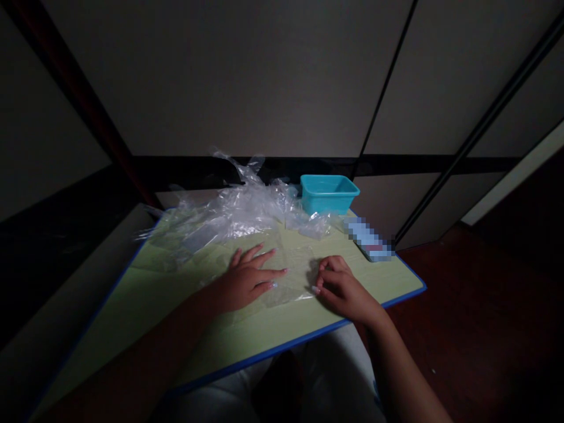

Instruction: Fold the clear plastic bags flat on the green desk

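Note:
My left hand [247, 279] lies flat, fingers spread, pressing on a clear plastic bag [294, 271] spread on the pale green table [247, 335]. My right hand [341, 288] is curled at the bag's right edge, its fingertips pinching the plastic there. Behind the hands a heap of crumpled clear plastic bags [229, 217] covers the far part of the table.
A turquoise plastic tub [328, 194] stands at the table's far right corner. A small blurred flat object [369, 241] lies near the right edge. The table has a blue rim [264, 352]; a dark wall panel rises behind it, dark floor to the right.

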The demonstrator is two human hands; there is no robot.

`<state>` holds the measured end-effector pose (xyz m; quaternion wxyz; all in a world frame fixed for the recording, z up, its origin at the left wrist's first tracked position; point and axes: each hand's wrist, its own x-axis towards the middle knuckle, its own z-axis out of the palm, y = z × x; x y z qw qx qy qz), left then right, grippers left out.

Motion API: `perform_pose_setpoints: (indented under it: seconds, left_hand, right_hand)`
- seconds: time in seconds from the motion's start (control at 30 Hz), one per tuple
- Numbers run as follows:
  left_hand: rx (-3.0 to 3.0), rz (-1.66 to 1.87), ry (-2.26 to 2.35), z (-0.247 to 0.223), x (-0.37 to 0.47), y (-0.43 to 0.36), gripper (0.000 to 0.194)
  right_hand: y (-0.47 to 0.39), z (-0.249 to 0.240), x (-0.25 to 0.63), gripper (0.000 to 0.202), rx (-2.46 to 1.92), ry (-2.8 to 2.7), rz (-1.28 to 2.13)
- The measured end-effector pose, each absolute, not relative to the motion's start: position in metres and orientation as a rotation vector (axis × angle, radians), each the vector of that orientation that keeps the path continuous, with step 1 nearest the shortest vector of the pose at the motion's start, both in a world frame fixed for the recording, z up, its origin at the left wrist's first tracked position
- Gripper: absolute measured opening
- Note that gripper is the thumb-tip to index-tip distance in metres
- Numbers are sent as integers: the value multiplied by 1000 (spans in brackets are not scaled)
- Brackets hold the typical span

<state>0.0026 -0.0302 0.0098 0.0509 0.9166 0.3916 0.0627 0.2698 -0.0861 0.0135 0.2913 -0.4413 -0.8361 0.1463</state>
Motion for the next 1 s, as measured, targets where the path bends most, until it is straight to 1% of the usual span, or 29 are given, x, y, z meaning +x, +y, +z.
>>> perform_pose_setpoints:
  seconds: [0.2,0.4,0.63,0.8,0.83,0.9,0.97,1.0]
  left_hand:
    - [2795,241,1209,10,3,-30,40]
    - [2823,343,1126,13,11,-41,48]
    - [2819,288,1099,12,18,-49,49]
    - [2847,301,1123,10,18,-48,58]
    - [2848,301,1126,9,19,-48,60]
    - [2846,300,1133,8,19,-48,63]
    - [2844,305,1132,8,20,-47,61]
    - [2844,311,1129,7,20,-47,60]
  right_hand:
    - [-87,16,268,5,-1218,-2237,369]
    - [-88,17,267,13,-1232,-2251,332]
    - [-86,15,268,19,-1205,-2245,265]
    - [-113,16,250,20,-1361,-2148,105]
    - [-122,16,243,25,-1356,-2179,109]
    - [-140,16,229,39,-1322,-2266,165]
    - [-152,14,217,52,-1311,-2322,230]
    - [-156,13,212,55,-1311,-2330,251]
